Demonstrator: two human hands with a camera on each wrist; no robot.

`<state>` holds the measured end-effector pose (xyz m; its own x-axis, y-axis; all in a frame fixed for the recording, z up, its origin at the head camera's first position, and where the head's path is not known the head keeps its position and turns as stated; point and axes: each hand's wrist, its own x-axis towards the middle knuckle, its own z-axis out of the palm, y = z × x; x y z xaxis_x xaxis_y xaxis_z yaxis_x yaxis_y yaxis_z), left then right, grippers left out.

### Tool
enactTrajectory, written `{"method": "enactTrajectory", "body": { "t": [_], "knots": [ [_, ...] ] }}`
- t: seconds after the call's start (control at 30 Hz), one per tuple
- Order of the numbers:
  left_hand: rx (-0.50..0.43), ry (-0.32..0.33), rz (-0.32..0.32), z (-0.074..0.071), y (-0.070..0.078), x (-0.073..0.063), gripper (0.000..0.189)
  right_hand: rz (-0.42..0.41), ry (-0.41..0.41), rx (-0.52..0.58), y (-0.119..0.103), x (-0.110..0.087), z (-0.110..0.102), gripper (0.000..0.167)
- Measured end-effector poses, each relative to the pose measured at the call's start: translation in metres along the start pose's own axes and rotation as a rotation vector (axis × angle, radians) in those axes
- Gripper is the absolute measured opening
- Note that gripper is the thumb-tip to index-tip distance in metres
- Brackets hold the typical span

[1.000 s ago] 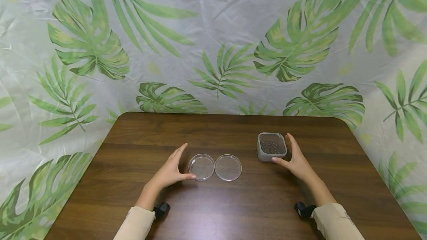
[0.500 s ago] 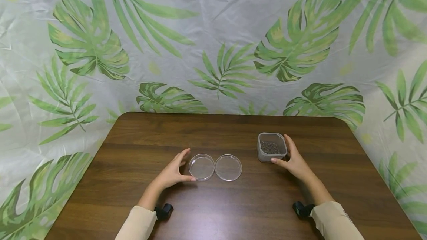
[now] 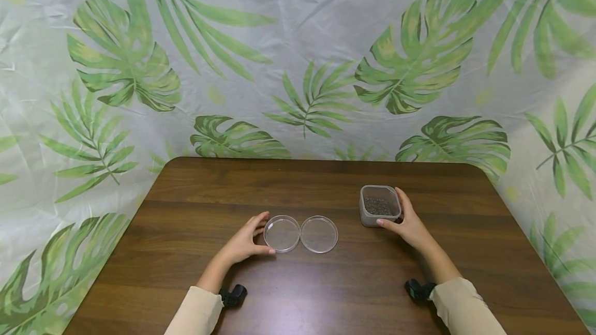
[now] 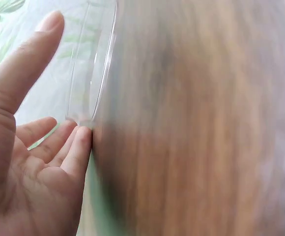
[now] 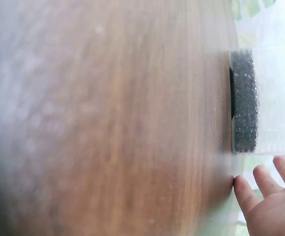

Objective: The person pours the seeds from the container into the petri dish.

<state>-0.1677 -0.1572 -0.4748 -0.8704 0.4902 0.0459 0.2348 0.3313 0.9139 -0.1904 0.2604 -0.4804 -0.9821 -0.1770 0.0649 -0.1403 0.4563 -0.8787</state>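
Observation:
A clear round petri dish (image 3: 281, 233) lies on the brown wooden table, and a second clear dish (image 3: 318, 234), perhaps its lid, lies against its right side. My left hand (image 3: 244, 239) spreads around the left of the first dish. In the left wrist view the fingertips (image 4: 83, 132) reach its edge while the thumb (image 4: 32, 61) stands apart from it. At the right, a square clear plastic container (image 3: 379, 221) holds a layer of dark grains (image 5: 244, 101). My right hand (image 3: 412, 226) curves loosely about its right side, thumb at the near corner; its fingers show a gap from the wall in the right wrist view.
The dark wooden table (image 3: 298, 293) has rounded far corners and ends at a hanging leaf-print cloth (image 3: 307, 40). Black wrist cameras sit below both hands, such as the left one (image 3: 234, 296). Wooden surface lies between the dishes and the container.
My left hand has moved slightly right and its fingers have drawn in nearer the dish. My right hand has shifted a little left toward the container. Dishes and container have stayed put.

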Motion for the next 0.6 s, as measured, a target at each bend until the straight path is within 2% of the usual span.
{"method": "enactTrajectory", "body": {
  "t": [0.13,0.37,0.6],
  "knots": [
    [0.014,0.002,0.0,0.002,-0.001,0.001,0.088,-0.006,0.004,-0.008,0.018,0.006,0.001,0.101],
    [0.076,0.058,-0.002,0.007,-0.037,0.007,0.09,-0.01,0.008,0.018,0.026,0.011,0.002,0.101],
    [0.119,0.076,0.003,0.008,-0.043,0.008,0.09,-0.018,0.013,0.051,0.025,0.014,0.002,0.101]
  ]
}}
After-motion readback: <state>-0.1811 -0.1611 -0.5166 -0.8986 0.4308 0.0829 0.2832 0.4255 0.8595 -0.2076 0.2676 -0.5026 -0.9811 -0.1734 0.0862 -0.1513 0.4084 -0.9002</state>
